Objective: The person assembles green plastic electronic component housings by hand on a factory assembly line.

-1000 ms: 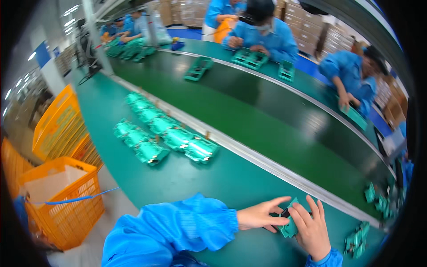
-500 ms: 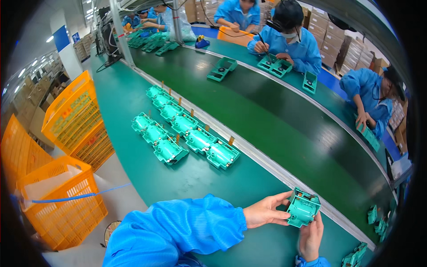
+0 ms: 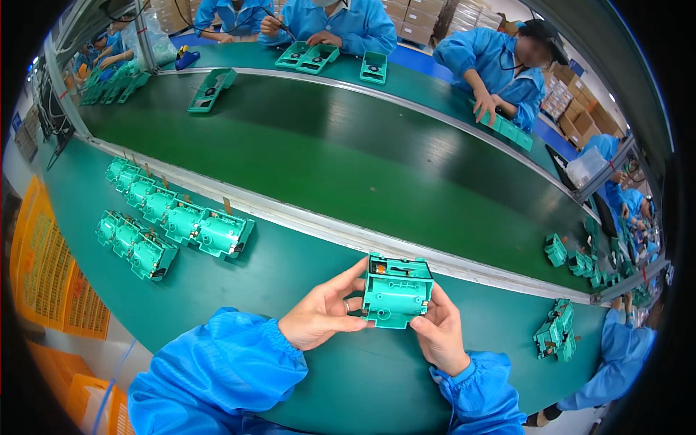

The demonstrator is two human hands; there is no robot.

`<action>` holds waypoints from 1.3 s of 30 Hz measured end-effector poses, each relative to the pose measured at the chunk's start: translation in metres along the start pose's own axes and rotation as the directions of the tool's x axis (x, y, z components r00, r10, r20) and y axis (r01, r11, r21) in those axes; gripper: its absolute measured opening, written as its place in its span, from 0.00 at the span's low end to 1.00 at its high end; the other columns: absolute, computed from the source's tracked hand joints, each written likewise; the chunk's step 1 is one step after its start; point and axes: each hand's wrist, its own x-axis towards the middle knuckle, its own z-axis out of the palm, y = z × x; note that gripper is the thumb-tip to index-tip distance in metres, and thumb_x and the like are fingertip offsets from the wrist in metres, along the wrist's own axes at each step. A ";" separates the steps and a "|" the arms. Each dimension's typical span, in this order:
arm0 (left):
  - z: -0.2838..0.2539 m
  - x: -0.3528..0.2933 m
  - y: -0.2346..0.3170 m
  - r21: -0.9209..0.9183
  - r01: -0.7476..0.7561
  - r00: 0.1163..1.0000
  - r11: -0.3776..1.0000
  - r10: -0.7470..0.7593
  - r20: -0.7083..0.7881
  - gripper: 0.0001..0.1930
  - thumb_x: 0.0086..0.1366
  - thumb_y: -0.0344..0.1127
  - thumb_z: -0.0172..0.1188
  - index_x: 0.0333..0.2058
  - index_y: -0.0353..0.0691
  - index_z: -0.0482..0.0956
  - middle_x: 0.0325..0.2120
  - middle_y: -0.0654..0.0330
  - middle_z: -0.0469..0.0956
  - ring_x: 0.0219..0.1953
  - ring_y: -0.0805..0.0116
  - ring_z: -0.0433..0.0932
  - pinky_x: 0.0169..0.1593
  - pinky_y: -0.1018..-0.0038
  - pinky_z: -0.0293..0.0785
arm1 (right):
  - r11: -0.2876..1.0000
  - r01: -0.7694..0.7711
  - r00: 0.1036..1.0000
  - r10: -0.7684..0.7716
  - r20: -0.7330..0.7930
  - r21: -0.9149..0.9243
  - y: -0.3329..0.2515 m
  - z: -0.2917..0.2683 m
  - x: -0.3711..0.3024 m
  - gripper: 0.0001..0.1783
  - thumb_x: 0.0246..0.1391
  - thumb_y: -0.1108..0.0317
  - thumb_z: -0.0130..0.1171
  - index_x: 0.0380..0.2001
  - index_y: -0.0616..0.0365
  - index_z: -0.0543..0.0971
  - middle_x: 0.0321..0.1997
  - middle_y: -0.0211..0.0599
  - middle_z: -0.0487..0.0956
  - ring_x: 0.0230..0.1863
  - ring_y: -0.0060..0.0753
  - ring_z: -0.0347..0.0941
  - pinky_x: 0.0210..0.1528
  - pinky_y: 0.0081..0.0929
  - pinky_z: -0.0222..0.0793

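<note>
Between my two hands is a green plastic housing [image 3: 397, 293], a boxy part with a rounded barrel and a slot along its top edge showing a copper-coloured piece. My left hand [image 3: 330, 303] grips its left side, thumb along the lower edge. My right hand [image 3: 441, 326] is closed on its right side, thumb at the lower right corner. The housing is held above the green tabletop [image 3: 290, 279]. Similar green housings stand in two rows to the left, the longer row [image 3: 181, 217] beside the metal rail and the shorter row [image 3: 136, 245] nearer me.
A metal rail [image 3: 312, 225] separates my bench from a dark green conveyor belt [image 3: 348, 159]. More green housings [image 3: 557, 330] lie at the right end of the bench. Across the belt, people in blue smocks handle green shells [image 3: 308, 58]. Orange crates [image 3: 58, 268] stand at left.
My view has swung to the right, so the rows of housings appear farther left. The housing is turned to face me more squarely, and my right hand has come up along its right side.
</note>
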 end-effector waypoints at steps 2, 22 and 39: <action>0.000 -0.001 0.001 0.023 -0.005 1.000 1.000 0.006 -0.005 0.40 0.52 0.17 0.52 0.60 0.42 0.40 0.49 0.58 0.58 0.51 0.65 0.62 0.49 0.67 0.66 | 1.000 -0.002 1.000 0.001 0.021 0.007 0.000 0.000 0.000 0.39 0.42 0.80 0.57 0.57 0.66 0.51 0.55 0.46 0.61 0.55 0.35 0.60 0.55 0.30 0.57; 0.000 -0.002 0.003 0.082 0.072 0.996 0.994 -0.068 -0.053 0.36 0.55 0.19 0.49 0.60 0.41 0.43 0.57 0.58 0.50 0.54 0.65 0.60 0.52 0.66 0.65 | 0.963 -0.150 0.989 0.146 0.035 0.224 -0.005 -0.005 0.002 0.22 0.47 0.75 0.54 0.47 0.61 0.64 0.40 0.39 0.73 0.42 0.27 0.69 0.46 0.25 0.63; 0.013 -0.006 -0.019 0.656 -0.191 0.942 0.730 0.325 -0.087 0.53 0.39 0.27 0.69 0.59 0.41 0.41 0.54 0.59 0.45 0.58 0.62 0.50 0.57 0.60 0.56 | 0.996 -0.024 0.996 0.017 0.086 0.083 0.017 -0.004 -0.006 0.17 0.50 0.79 0.50 0.45 0.64 0.68 0.43 0.40 0.73 0.44 0.28 0.69 0.49 0.25 0.64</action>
